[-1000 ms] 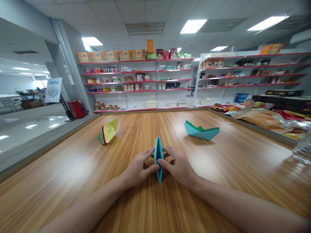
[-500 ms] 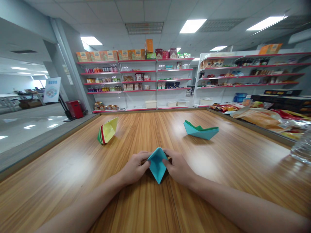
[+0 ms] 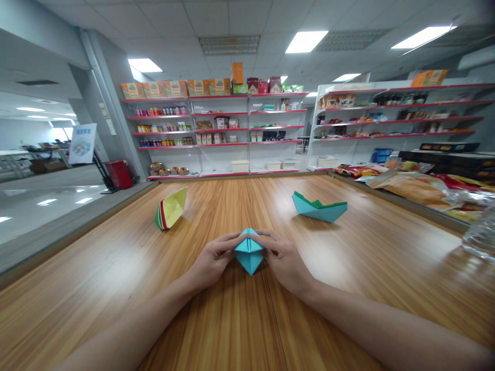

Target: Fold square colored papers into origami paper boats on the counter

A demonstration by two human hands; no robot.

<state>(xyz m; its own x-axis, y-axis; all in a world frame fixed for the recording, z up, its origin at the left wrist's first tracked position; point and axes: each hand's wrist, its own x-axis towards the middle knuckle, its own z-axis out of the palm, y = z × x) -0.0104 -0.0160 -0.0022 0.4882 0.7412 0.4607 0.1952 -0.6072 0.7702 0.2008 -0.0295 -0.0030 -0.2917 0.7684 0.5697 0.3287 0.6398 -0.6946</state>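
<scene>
Between my hands, just above the wooden table, is a piece of folded blue paper (image 3: 249, 260) with a pointed lower end and a crease down its upper face. My left hand (image 3: 216, 256) grips its left side, fingers along the top edge. On the other side my right hand (image 3: 285, 257) holds the right edge, its fingertips resting on the upper face. My thumbs are mostly hidden behind the paper. Farther off to the left stands a yellow, red and green folded paper boat (image 3: 170, 208), tilted. A blue and green paper boat (image 3: 320, 208) rests to the right.
The wooden table (image 3: 216, 330) spreads around my hands. At its right edge is a clear plastic item (image 3: 481, 237), partly cut off. Packaged snacks (image 3: 410, 185) lie beyond the right rim. Stocked shelves (image 3: 220, 121) stand behind the table.
The blue folded paper has tipped: its open hollow faced me before, and now a creased face shows. My fingers have moved up onto its top. Both boats stay put.
</scene>
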